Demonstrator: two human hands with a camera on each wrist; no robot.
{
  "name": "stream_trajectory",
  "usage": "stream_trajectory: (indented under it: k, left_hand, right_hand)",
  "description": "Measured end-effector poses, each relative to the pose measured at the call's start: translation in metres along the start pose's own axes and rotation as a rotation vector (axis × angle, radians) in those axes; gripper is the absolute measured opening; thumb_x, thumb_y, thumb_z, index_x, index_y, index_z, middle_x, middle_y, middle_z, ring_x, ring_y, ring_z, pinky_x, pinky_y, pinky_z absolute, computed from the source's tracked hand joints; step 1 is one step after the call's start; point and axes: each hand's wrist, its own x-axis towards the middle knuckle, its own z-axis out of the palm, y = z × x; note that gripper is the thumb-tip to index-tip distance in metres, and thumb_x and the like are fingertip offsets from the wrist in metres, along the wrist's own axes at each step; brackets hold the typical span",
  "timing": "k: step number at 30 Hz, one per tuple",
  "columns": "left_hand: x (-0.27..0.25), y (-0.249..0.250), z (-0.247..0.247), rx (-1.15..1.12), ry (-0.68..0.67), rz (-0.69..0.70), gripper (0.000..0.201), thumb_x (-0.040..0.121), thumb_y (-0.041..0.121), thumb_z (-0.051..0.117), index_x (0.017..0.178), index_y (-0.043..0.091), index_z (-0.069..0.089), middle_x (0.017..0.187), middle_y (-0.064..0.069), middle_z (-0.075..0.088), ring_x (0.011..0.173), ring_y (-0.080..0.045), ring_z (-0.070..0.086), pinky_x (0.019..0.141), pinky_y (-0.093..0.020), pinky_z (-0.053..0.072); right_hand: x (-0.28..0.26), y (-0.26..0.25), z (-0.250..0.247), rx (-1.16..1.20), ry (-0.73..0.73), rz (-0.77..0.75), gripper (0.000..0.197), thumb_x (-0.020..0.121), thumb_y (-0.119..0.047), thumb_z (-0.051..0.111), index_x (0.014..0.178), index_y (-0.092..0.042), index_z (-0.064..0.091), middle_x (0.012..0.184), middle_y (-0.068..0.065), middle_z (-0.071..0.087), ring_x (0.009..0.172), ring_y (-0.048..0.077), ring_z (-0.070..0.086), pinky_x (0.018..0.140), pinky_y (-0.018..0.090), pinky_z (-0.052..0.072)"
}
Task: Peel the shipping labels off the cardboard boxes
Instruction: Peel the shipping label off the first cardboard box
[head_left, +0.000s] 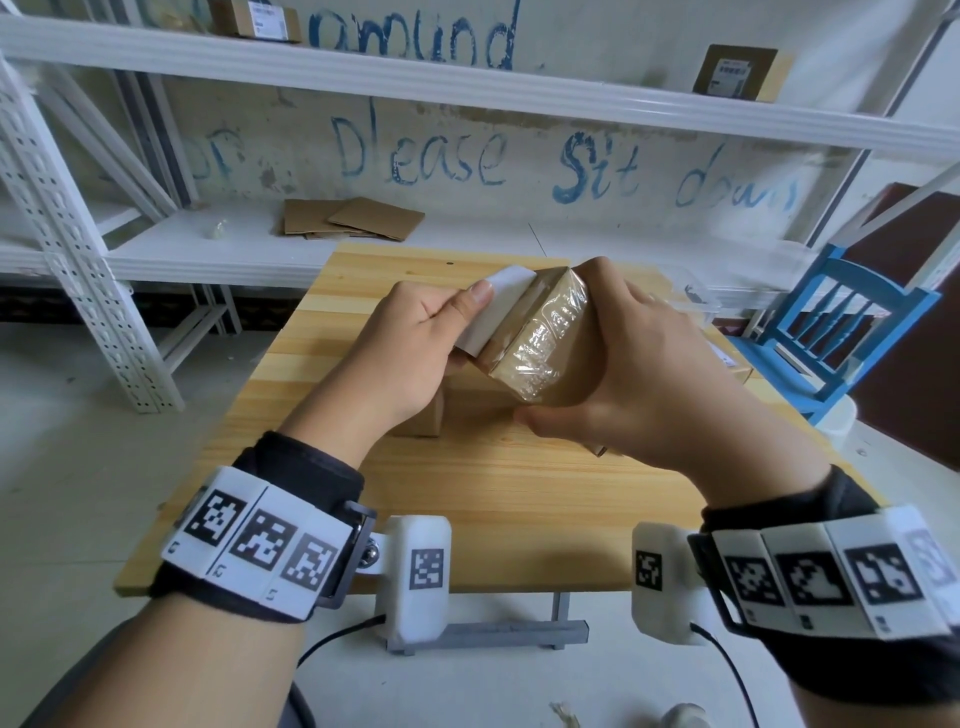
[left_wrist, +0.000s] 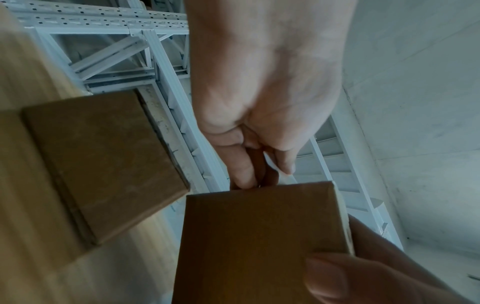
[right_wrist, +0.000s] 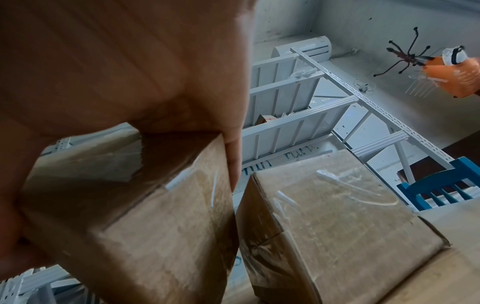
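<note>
Above the wooden table (head_left: 493, 499) my right hand (head_left: 639, 374) grips a small cardboard box (head_left: 545, 343) wrapped in clear tape, held tilted. My left hand (head_left: 415, 338) pinches a white shipping label (head_left: 493, 306) that is partly lifted off the box's left face and curls back over my thumb. In the left wrist view the box (left_wrist: 259, 242) shows its plain brown side under my left fingers (left_wrist: 241, 164). In the right wrist view the same box (right_wrist: 155, 216) fills the lower left under my right palm (right_wrist: 116, 61).
Another cardboard box (head_left: 421, 421) (left_wrist: 103, 160) lies on the table under my left hand, and a taped box (right_wrist: 337, 222) lies to the right. Flattened cardboard (head_left: 353, 218) lies on the white shelf behind. A blue chair (head_left: 841, 332) stands at the right.
</note>
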Motion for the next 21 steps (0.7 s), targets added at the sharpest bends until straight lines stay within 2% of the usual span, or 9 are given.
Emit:
stream_trajectory:
  k: [3, 6, 8, 10, 13, 15, 18, 21]
  left_hand:
    - [-0.0005, 0.0006, 0.0005, 0.005, 0.007, -0.004, 0.064, 0.103, 0.049, 0.048, 0.087, -0.01, 0.064, 0.094, -0.036, 0.061, 0.091, -0.047, 0.062, 0.087, -0.057, 0.058]
    - [-0.0006, 0.0, 0.0004, 0.032, 0.016, 0.0, 0.072, 0.097, 0.056, 0.048, 0.087, -0.014, 0.06, 0.09, -0.036, 0.06, 0.085, -0.042, 0.063, 0.085, -0.057, 0.058]
    - [-0.0009, 0.0007, 0.0006, 0.041, 0.014, 0.009, 0.07, 0.098, 0.054, 0.048, 0.087, -0.013, 0.061, 0.09, -0.036, 0.06, 0.083, -0.04, 0.062, 0.085, -0.058, 0.058]
    - [-0.0004, 0.0007, 0.0006, 0.041, 0.015, 0.004, 0.069, 0.099, 0.053, 0.048, 0.087, -0.013, 0.061, 0.09, -0.037, 0.06, 0.085, -0.043, 0.062, 0.085, -0.058, 0.058]
    - [0.0002, 0.0007, 0.0005, 0.037, 0.025, -0.002, 0.064, 0.105, 0.046, 0.048, 0.089, -0.015, 0.061, 0.091, -0.037, 0.06, 0.083, -0.039, 0.062, 0.085, -0.058, 0.057]
    - [0.0009, -0.0001, 0.0007, 0.033, 0.024, -0.008, 0.063, 0.106, 0.044, 0.048, 0.089, -0.015, 0.061, 0.09, -0.036, 0.06, 0.086, -0.042, 0.062, 0.085, -0.053, 0.059]
    - [0.001, 0.0004, -0.0003, 0.032, 0.03, -0.008, 0.061, 0.106, 0.042, 0.048, 0.084, -0.014, 0.06, 0.08, -0.03, 0.058, 0.078, -0.034, 0.059, 0.075, -0.035, 0.061]
    - [0.0008, 0.0006, -0.0008, 0.006, 0.013, -0.022, 0.06, 0.105, 0.042, 0.049, 0.089, -0.013, 0.065, 0.094, -0.035, 0.064, 0.085, -0.037, 0.065, 0.078, -0.037, 0.06]
  right_hand:
    - [-0.0002, -0.0002, -0.0002, 0.0, 0.002, 0.002, 0.079, 0.052, -0.062, 0.081, 0.113, -0.028, 0.043, 0.095, -0.009, 0.055, 0.079, 0.001, 0.054, 0.058, 0.011, 0.033]
    - [-0.0007, -0.0001, -0.0001, 0.005, 0.006, -0.003, 0.08, 0.053, -0.061, 0.081, 0.115, -0.027, 0.044, 0.094, -0.011, 0.055, 0.077, 0.001, 0.053, 0.059, 0.01, 0.035]
    - [-0.001, 0.0, -0.0002, 0.004, 0.005, -0.004, 0.081, 0.053, -0.061, 0.082, 0.116, -0.027, 0.044, 0.094, -0.012, 0.055, 0.078, 0.001, 0.054, 0.059, 0.011, 0.036]
    - [-0.001, 0.0002, -0.0003, 0.001, 0.004, -0.005, 0.081, 0.054, -0.06, 0.083, 0.116, -0.026, 0.044, 0.095, -0.01, 0.055, 0.079, 0.002, 0.055, 0.059, 0.012, 0.036]
    - [-0.0008, 0.0004, -0.0003, -0.007, 0.001, -0.006, 0.082, 0.054, -0.06, 0.084, 0.117, -0.026, 0.043, 0.095, -0.009, 0.055, 0.081, 0.002, 0.055, 0.059, 0.012, 0.036]
    - [-0.0007, 0.0003, -0.0003, -0.003, 0.003, -0.01, 0.081, 0.054, -0.061, 0.083, 0.116, -0.027, 0.043, 0.095, -0.01, 0.055, 0.081, 0.001, 0.054, 0.06, 0.012, 0.036]
    - [-0.001, -0.0008, -0.001, -0.001, -0.001, -0.012, 0.079, 0.053, -0.062, 0.081, 0.113, -0.029, 0.042, 0.094, -0.013, 0.054, 0.08, -0.001, 0.053, 0.059, 0.011, 0.034]
    - [-0.0014, -0.0014, -0.0012, 0.006, 0.0, -0.021, 0.078, 0.053, -0.063, 0.081, 0.112, -0.031, 0.04, 0.094, -0.014, 0.053, 0.079, -0.002, 0.052, 0.062, 0.009, 0.035]
